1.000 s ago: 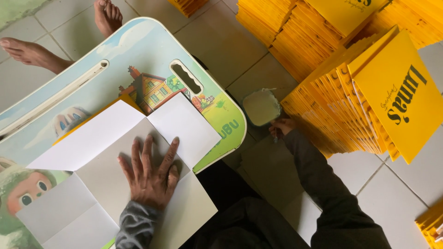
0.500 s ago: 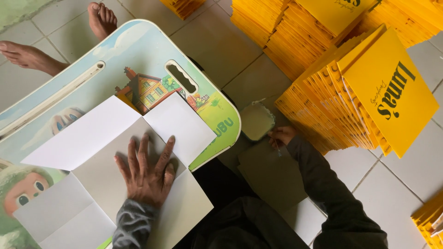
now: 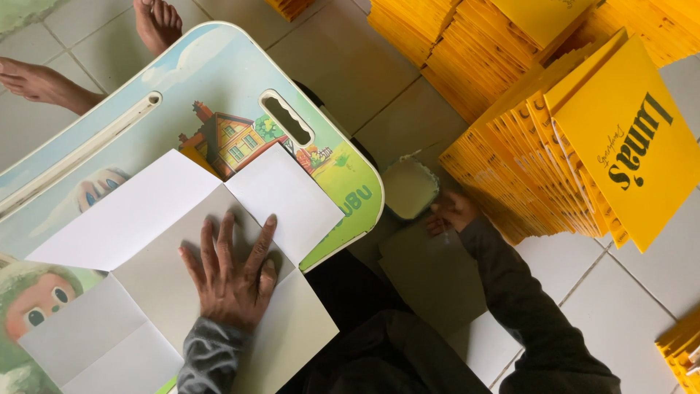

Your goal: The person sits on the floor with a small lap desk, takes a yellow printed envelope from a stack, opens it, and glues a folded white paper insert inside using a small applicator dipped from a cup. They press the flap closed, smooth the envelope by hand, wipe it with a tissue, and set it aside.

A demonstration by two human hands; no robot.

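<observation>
My left hand (image 3: 232, 273) lies flat, fingers spread, on the grey middle of an unfolded white paper sheet (image 3: 138, 219) with its flaps folded outward. The sheet rests on a small cartoon-printed lap table (image 3: 219, 80). My right hand (image 3: 452, 213) reaches down to the floor beside a small square tub of pale paste (image 3: 410, 188), fingers curled at its edge; whether it holds anything I cannot make out. A grey board (image 3: 430, 270) lies on the floor under my right forearm.
Rows of yellow covers (image 3: 539, 138) stand packed on the floor at right, one large yellow cover (image 3: 634, 146) leaning on top. More yellow stacks (image 3: 467, 36) fill the top. Another person's bare feet (image 3: 157, 22) rest beyond the table, top left. White floor tiles surround.
The view has shifted slightly. My right hand stays by the paste tub and my left hand stays pressed on the sheet.
</observation>
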